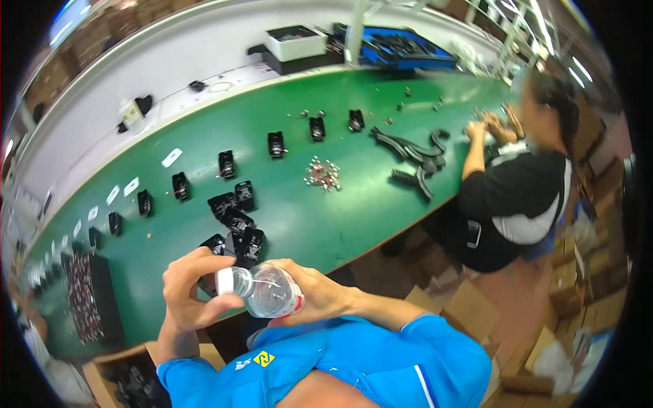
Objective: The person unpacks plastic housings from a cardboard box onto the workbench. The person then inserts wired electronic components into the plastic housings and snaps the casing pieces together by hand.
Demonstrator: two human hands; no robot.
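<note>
A clear plastic bottle (266, 294) is tilted on its side in front of my chest, its neck pointing left. My right hand (316, 291) is wrapped around the bottle's body, partly covering a red and white label. At the other end is a white cap (225, 281), with the thumb and fingers of my left hand (190, 289) curved around it. The cap sits at the bottle's neck; whether it is loose cannot be made out. Just beyond my hands, several black plastic housings (238, 219) lie in a loose pile on the green table (340, 231).
More black housings (226, 164) stand in a row along the table. A heap of small red-and-white parts (322, 175) and black curved handles (415, 156) lie further right. A co-worker (520, 183) works at the right. A packed black box (95, 299) stands left; cardboard boxes (469, 309) sit behind right.
</note>
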